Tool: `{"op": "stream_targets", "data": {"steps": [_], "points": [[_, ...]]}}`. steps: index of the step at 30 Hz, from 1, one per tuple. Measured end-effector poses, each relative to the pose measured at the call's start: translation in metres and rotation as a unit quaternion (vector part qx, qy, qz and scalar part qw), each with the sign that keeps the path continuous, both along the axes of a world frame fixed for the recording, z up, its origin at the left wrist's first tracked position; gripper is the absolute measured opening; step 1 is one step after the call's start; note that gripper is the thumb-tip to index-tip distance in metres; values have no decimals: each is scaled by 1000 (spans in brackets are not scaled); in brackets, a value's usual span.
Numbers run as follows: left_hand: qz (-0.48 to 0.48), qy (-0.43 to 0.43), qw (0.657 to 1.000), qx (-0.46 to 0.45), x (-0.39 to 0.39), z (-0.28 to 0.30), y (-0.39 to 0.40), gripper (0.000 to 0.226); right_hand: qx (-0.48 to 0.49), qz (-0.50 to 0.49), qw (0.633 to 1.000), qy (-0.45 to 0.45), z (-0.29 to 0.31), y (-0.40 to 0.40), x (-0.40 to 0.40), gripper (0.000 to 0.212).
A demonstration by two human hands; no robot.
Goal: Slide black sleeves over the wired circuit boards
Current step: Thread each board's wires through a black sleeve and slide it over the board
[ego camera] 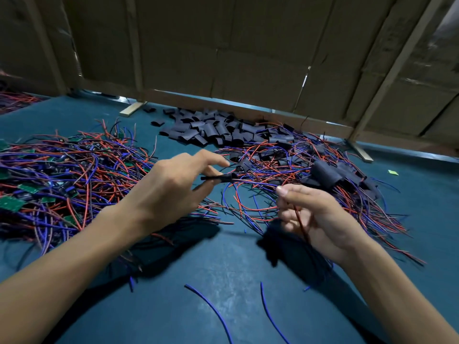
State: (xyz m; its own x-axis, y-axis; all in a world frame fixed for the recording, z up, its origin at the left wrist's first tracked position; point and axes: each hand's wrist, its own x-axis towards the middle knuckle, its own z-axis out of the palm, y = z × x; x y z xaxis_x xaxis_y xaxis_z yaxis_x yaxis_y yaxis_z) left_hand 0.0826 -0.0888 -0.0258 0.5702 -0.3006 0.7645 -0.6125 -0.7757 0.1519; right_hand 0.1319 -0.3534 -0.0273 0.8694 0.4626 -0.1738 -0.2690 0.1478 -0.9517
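Two hands work above the blue mat. My left hand pinches a black sleeve; my right hand is curled round its wires. I judge the loose wires may snag the sleeved pile just behind, dragging finished pieces.
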Motion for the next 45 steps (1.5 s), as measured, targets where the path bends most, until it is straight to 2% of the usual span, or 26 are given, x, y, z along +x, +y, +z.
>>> {"op": "stream_targets", "data": {"steps": [3, 6, 13, 19, 26, 32, 39, 45], "points": [[-2, -6, 995, 98, 3, 2, 4, 14, -15, -17, 999, -44, 4, -4, 1, 24], [-12, 0, 989, 150, 5, 2, 5, 14, -49, -24, 994, -92, 8, -9, 0, 27], [-36, 27, 992, 120, 1, -1, -3, 40, -76, -8, 975, -209, 5, -5, -4, 35], [-73, 6, 990, 121, -3, -4, -18, 32, -53, -63, 958, -274, -5, 13, -14, 21], [-74, 23, 994, 73, -2, -4, -18, 35, -10, -66, 957, -281, -1, 7, -13, 20], [-117, 106, 987, 17, -3, -4, -19, 45, -3, -52, 951, -305, -2, 6, -14, 19], [-114, 95, 989, 26, -3, -5, -21, 45, 41, -48, 962, -266, 1, 2, -11, 20], [-114, 68, 991, 22, -3, -8, -25, 45, -21, -42, 943, -331, -1, 3, -14, 17]]}}
